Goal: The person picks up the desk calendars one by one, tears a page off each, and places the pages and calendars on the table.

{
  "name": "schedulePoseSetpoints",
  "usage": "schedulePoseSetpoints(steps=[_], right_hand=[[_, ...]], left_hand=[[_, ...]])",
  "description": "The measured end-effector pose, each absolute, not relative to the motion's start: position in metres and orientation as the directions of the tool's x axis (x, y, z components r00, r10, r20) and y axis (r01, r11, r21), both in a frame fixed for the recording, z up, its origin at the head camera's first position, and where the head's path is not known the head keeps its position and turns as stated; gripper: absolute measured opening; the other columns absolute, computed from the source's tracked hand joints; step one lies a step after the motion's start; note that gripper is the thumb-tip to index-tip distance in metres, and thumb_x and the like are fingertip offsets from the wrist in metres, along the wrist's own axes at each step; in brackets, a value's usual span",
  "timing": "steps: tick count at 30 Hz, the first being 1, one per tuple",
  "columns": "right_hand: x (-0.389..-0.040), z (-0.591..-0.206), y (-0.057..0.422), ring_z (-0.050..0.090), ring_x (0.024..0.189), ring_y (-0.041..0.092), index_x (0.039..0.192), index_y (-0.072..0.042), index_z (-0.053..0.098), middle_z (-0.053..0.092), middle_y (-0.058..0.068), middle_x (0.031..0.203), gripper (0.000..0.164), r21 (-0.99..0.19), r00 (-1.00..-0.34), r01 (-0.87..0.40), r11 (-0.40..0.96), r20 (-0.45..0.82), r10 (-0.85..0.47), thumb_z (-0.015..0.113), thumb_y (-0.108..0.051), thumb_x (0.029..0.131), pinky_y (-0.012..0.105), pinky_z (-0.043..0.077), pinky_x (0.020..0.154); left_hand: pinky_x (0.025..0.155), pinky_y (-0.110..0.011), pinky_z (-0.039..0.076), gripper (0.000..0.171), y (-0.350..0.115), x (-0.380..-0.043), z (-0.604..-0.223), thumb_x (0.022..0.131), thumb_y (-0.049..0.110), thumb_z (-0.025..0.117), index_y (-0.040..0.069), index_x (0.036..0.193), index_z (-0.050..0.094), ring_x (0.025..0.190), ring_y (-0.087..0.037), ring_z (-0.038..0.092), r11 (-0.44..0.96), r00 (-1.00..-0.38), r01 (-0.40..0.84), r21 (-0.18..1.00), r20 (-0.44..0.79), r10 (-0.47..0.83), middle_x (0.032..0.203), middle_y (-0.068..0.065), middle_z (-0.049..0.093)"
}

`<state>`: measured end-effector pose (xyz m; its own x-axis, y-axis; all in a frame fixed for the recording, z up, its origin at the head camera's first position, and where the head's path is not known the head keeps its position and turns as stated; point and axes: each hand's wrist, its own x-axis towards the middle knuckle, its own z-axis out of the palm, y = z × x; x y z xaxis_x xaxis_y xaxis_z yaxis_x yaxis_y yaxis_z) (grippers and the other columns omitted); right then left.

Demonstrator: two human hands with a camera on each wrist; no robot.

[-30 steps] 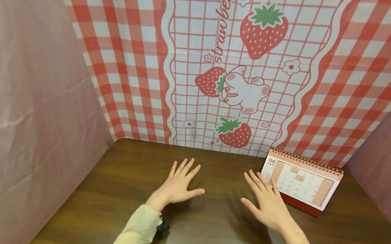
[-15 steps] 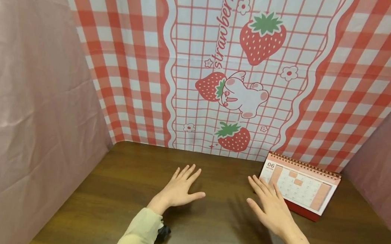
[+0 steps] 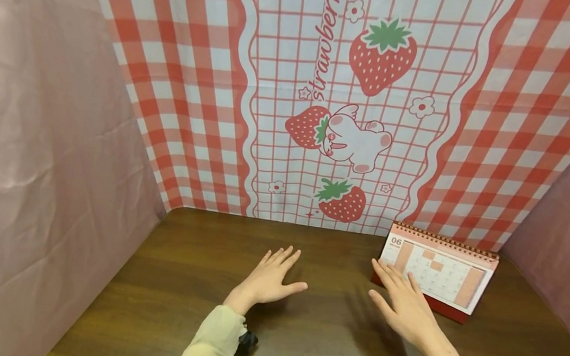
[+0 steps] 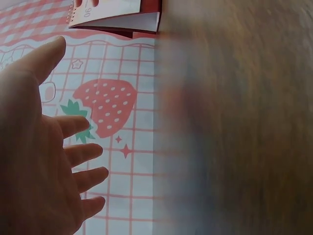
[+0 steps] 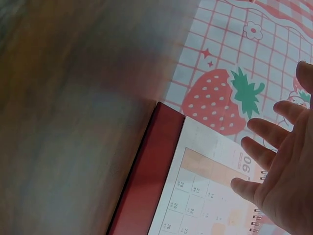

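Note:
A spiral-bound desk calendar with a red base stands at the back right of the wooden table, its page marked 06. My right hand hovers in front of its left part, fingers spread and holding nothing; in the head view the fingertips overlap the calendar's lower left corner. In the right wrist view the calendar lies beyond the extended fingers. My left hand is over the middle of the table, palm down, thumb pointing right, with nothing in it. The left wrist view shows its fingers apart.
A red-and-white checked cloth printed with strawberries hangs behind the table. Pink cloth walls off the left side, and another pink cloth the right. A black band is on my left wrist.
Both hands have shifted a little to the right and lower in the head view, fingers still spread. The calendar stays in its place on the table; the head view has tilted slightly.

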<state>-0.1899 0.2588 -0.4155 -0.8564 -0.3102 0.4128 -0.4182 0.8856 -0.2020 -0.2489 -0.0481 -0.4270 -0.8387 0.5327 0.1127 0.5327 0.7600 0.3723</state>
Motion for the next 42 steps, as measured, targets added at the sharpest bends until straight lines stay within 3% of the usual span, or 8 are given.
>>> schedulePoseSetpoints(steps=[13, 23, 42], right_hand=[[-0.193, -0.416, 0.259, 0.039, 0.124, 0.035, 0.143, -0.016, 0.028, 0.044, 0.014, 0.136, 0.061, -0.228, -0.855, -0.422, 0.878, 0.423, -0.301, 0.054, -0.032, 0.090, 0.055, 0.019, 0.104], [-0.192, -0.413, 0.266, 0.040, 0.122, 0.037, 0.136, 0.000, 0.036, 0.045, 0.021, 0.134, 0.058, -0.244, -0.878, -0.388, 0.889, 0.392, -0.276, 0.052, -0.033, 0.091, 0.053, 0.019, 0.104], [-0.186, -0.411, 0.281, 0.043, 0.119, 0.039, 0.130, 0.001, 0.045, 0.047, 0.020, 0.131, 0.047, -0.236, -0.864, -0.382, 0.893, 0.435, -0.254, 0.050, -0.027, 0.093, 0.057, 0.021, 0.101]], left_hand=[[0.111, -0.044, 0.010, 0.079, -0.043, -0.249, -0.426, 0.085, 0.065, 0.037, 0.018, 0.145, 0.019, 0.139, -0.020, 0.013, 0.712, -0.828, 0.530, 0.461, 0.103, 0.550, 0.151, -0.004, 0.016], [0.110, -0.046, 0.013, 0.072, -0.038, -0.251, -0.429, 0.088, 0.050, 0.048, 0.011, 0.144, 0.023, 0.137, -0.027, 0.018, 0.695, -0.811, 0.557, 0.455, 0.120, 0.572, 0.150, -0.009, 0.020], [0.111, -0.041, 0.016, 0.067, -0.025, -0.249, -0.428, 0.091, 0.048, 0.046, 0.013, 0.144, 0.024, 0.136, -0.023, 0.021, 0.683, -0.802, 0.563, 0.465, 0.110, 0.586, 0.150, -0.007, 0.023]])
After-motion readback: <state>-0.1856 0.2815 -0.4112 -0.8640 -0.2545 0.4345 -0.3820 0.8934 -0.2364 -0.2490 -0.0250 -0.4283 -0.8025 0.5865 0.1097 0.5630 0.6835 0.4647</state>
